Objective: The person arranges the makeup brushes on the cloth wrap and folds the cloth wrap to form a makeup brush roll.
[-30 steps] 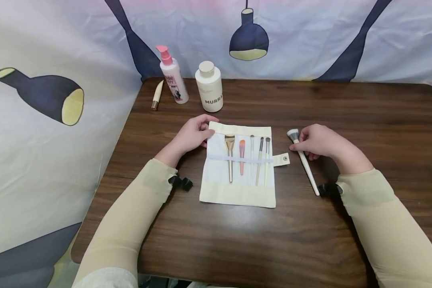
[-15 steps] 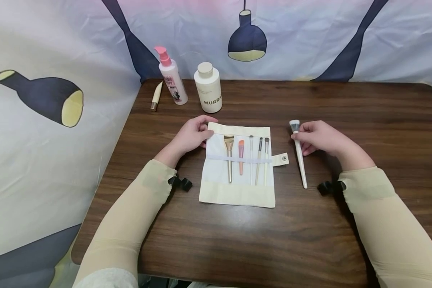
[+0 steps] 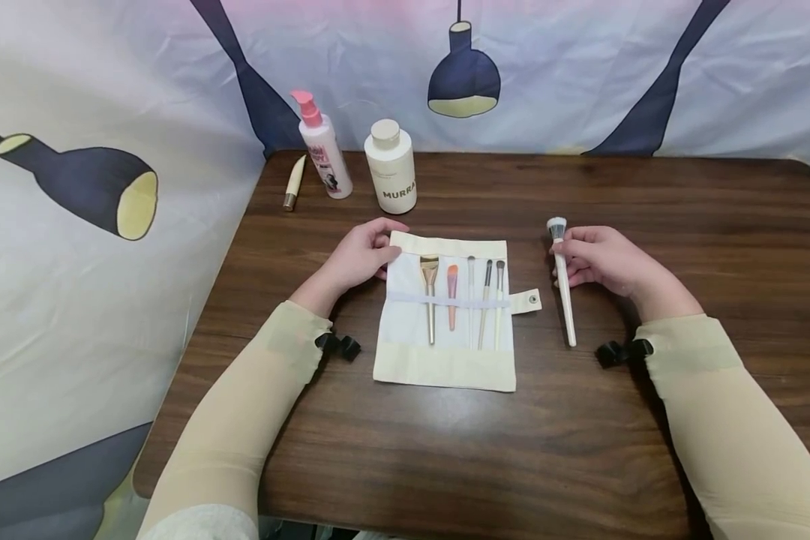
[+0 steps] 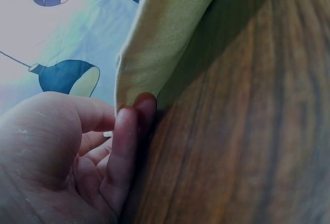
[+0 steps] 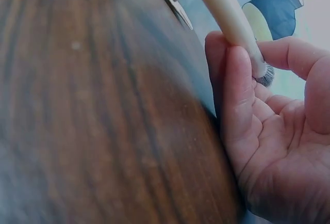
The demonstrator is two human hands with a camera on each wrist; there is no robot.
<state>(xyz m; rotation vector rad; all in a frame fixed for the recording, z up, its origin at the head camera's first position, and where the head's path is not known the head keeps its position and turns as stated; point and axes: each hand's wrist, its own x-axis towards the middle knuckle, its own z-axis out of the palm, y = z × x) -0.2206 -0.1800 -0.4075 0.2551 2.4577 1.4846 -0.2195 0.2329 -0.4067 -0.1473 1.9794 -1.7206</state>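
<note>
A cream cloth brush roll lies unfolded on the table, with several makeup brushes tucked under its elastic band. My left hand pinches the roll's upper left edge; in the left wrist view that cloth edge sits between thumb and fingers. To the right of the roll, my right hand grips a white-handled makeup brush just below its head, bristles pointing away from me. In the right wrist view the brush handle runs between thumb and fingertips. A snap tab sticks out from the roll's right side.
At the back left stand a pink-topped pump bottle and a white capped bottle. Beside them lies a small cream tube. A printed cloth hangs behind the wooden table.
My right hand has brought the white brush from a slant to nearly upright in view, its head shifting away from me and slightly right. The left hand stays at the roll's edge.
</note>
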